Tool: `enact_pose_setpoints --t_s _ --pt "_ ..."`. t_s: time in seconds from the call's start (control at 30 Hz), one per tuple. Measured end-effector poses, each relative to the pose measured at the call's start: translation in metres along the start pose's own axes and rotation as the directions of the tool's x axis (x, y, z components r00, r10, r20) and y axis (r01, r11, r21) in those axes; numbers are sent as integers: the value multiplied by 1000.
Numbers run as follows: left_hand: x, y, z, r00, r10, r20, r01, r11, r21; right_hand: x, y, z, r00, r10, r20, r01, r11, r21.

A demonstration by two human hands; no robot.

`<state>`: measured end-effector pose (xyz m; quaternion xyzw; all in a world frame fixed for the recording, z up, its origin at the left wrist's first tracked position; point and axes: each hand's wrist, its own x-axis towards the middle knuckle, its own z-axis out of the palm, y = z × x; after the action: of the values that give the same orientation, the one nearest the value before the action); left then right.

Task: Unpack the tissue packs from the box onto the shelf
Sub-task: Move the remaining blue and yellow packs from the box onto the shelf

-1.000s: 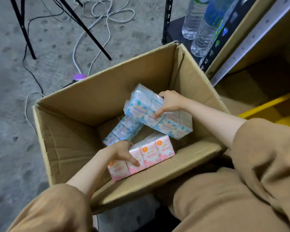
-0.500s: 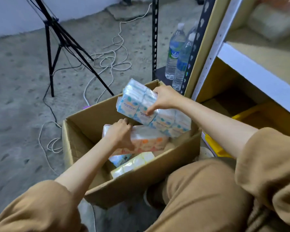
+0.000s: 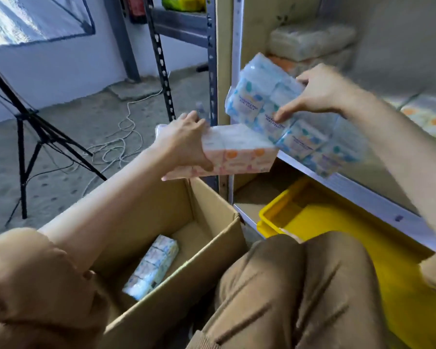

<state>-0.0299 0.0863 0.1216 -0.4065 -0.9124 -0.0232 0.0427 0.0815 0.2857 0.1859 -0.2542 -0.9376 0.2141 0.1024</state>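
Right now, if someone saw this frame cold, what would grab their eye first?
Two tissue packs held in mid-air at centre frame: the right hand grips a blue-patterned pack at the shelf edge, the left hand a pink-and-orange pack just below it. Next, the open cardboard box at lower left with one blue pack left inside, and the bright yellow bin under the shelf.

Left hand [image 3: 184, 142] grips pink tissue pack [image 3: 239, 154], held level above the open cardboard box [image 3: 207, 248]. Right hand [image 3: 322, 93] grips blue tissue pack [image 3: 287, 122], tilted, at the shelf [image 3: 350, 192] edge, touching the pink pack's top. One blue pack [image 3: 152, 269] lies in the box. Yellow bin [image 3: 337, 222] under the shelf.
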Motion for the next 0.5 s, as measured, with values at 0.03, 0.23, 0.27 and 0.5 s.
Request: enact_pose_setpoints --t_s 0.03,0.23,0.27,0.5 --pt "8 11 -6 999 32 -21 -32 999 5 -4 13 -13 999 39 -30 -39 999 -3" --pt "65 77 -21 971 213 -113 -210 977 38 -45 97 -81 948 293 -121 -302 951 -67" --pt "76 89 -21 960 244 -134 -240 970 46 -53 111 -88 933 332 -138 -345 934 -90" --pt "140 160 -5 915 402 -37 -403 906 -127 -94 188 -109 832 537 -142 -555 803 -218"
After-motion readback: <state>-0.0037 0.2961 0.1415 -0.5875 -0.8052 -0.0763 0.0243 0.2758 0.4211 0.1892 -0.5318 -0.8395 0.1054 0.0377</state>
